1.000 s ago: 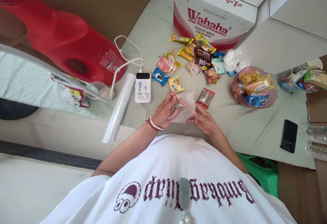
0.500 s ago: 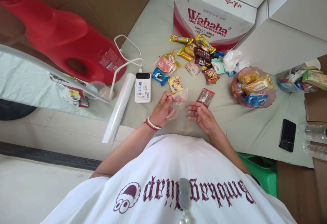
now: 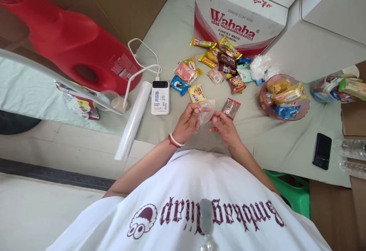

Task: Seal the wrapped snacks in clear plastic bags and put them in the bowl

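Observation:
My left hand [image 3: 187, 123], with a white and red bracelet at the wrist, is closed on a small clear plastic bag [image 3: 206, 114]. The bag's thin film spreads out to the right of the fingers. My right hand [image 3: 225, 129] is at the bag's right edge, its fingers loosely bent and apart; whether they touch the film is hard to see. Just beyond the right fingers lies a brown snack packet with red ends [image 3: 231, 108]. A yellow cookie packet [image 3: 197, 94] rests beyond the left hand, and a blue packet [image 3: 179, 85] lies farther left.
Several wrapped snacks [image 3: 227, 68] are heaped before the Wahaha carton [image 3: 237, 22]. A pink bowl [image 3: 262, 104] of snacks stands right, with a black phone [image 3: 322, 152] nearer me. On the left are a white power bank [image 3: 160, 104], a clear film roll [image 3: 133, 123] and a red jug [image 3: 71, 37].
My left hand has shifted slightly right with the plastic bag. My right hand has come left, up to the bag's edge, its fingers a little more bent.

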{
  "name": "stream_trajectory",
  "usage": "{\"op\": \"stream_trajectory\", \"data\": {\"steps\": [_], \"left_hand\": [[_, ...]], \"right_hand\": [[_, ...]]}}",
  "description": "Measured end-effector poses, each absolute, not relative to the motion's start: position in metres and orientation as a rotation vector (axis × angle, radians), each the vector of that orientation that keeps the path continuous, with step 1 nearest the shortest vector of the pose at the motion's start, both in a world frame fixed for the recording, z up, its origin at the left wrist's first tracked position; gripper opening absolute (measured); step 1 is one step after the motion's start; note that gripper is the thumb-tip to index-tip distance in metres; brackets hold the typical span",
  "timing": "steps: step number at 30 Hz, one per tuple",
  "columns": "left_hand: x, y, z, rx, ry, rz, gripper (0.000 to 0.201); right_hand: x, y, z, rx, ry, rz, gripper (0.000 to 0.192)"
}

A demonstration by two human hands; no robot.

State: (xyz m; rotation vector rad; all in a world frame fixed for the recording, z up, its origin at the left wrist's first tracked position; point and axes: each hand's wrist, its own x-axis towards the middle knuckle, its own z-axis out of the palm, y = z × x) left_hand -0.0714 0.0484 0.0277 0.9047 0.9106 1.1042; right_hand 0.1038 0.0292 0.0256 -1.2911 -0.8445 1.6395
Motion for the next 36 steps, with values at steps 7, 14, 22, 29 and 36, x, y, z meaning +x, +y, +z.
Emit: {"op": "stream_trajectory", "data": {"steps": [7, 14, 22, 29, 36], "left_hand": [[-0.088, 0.058, 0.031, 0.826, 0.97, 1.127, 0.04], [-0.108, 0.063, 0.036, 1.017, 0.918, 0.862, 0.041], [-0.084, 0.067, 0.076, 1.246, 0.703, 0.608, 0.033], [-0.112, 0.084, 0.048, 0.593, 0.698, 0.628, 0.04], [-0.06, 0.056, 0.008, 0.864, 0.898, 0.903, 0.043]], "right_hand": [[0.127, 0.034, 0.028, -1.429, -1.166, 1.411, 0.029], [0.21, 0.038, 0.091, -1.515, -1.908, 0.697, 0.017], [0.164, 0.064, 0.097, -1.205, -1.785, 1.347, 0.05], [0.122, 0.06, 0.045, -1.235, -1.035, 1.683, 0.042], [0.094, 0.037, 0.015, -1.327, -0.574, 1.629, 0.045]]}}
